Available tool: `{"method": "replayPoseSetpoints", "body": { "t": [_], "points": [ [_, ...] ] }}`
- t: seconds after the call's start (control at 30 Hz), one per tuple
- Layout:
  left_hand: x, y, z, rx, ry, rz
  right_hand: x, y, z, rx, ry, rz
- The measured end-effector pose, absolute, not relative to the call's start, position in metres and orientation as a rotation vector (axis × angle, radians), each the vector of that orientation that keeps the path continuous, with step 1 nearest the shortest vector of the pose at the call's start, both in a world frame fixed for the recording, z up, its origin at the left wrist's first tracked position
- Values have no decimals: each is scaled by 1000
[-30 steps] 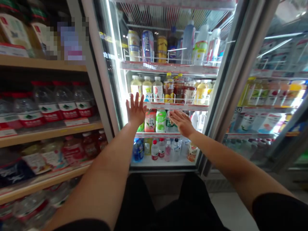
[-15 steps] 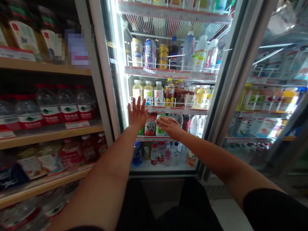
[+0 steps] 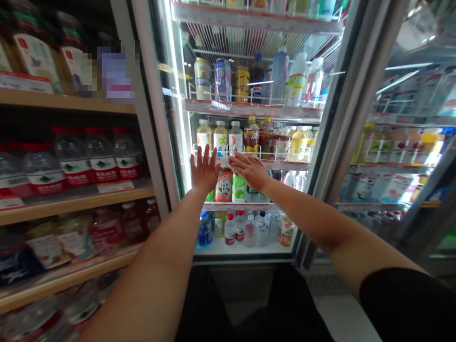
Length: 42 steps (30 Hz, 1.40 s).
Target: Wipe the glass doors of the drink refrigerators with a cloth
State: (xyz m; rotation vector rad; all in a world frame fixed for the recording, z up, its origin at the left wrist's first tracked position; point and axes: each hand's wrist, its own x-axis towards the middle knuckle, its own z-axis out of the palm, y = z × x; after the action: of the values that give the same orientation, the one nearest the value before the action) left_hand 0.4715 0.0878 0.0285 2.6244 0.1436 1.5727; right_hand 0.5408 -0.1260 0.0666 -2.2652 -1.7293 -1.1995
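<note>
My left hand [image 3: 205, 173] is raised with its fingers spread, palm toward the glass door [image 3: 174, 156] of a lit drinks fridge. It appears to lie against the glass, in front of the middle shelf. Just right of it, my right hand [image 3: 251, 171] is stretched out flat, fingers pointing left. A pale edge shows by its fingertips; I cannot make out what it is. Behind the hands stand juice bottles [image 3: 221, 137], a red-labelled drink [image 3: 224, 185] and a green-labelled drink [image 3: 239, 187].
Cans [image 3: 223, 80] and tall bottles fill the shelf above. Small bottles [image 3: 230, 230] stand at the fridge bottom. On the left, wooden shelves [image 3: 78, 205] hold red-capped water bottles [image 3: 101, 156]. Another glass-fronted fridge [image 3: 377, 209] stands to the right, beyond a metal frame [image 3: 351, 128].
My right hand has moved up from the lower shelf's drinks to the level of the shelf edge above. My left hand has stayed nearly in place.
</note>
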Motion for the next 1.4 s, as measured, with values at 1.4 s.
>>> {"method": "replayPoseSetpoints", "body": {
  "t": [1.4],
  "points": [
    [474,91,28,2650,173,1555,598,-229,110,-2222,-1055,-1428]
  ]
}}
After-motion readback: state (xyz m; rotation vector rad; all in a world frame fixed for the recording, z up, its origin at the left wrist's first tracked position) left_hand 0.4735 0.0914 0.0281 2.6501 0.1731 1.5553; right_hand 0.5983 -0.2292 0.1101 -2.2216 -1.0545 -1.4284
